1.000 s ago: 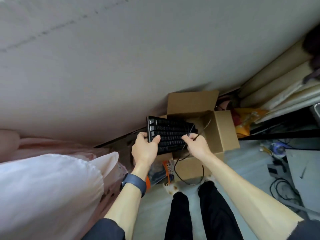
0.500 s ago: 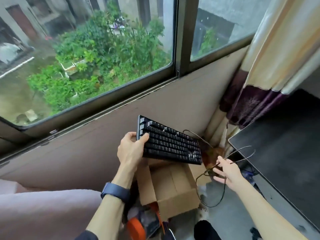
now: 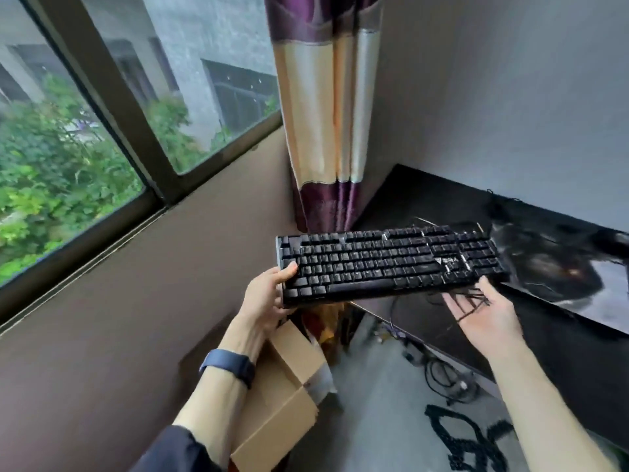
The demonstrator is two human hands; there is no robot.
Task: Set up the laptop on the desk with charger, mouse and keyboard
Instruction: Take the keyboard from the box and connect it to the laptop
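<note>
Fingers (image 3: 287, 270) of the left hand (image 3: 269, 298) clench the left end of the keyboard (image 3: 384, 264), thumb on the keys, above the cardboard box (image 3: 282, 396). Half a second ago the keyboard hung over that box by the window wall — now it has swung right, its far end over the dark surface (image 3: 425, 199). Under that end the right hand (image 3: 483, 315) lies palm up, fingers released and straight, the cable (image 3: 471, 303) draped across it — setting down looks close. No laptop, charger or mouse shows.
</note>
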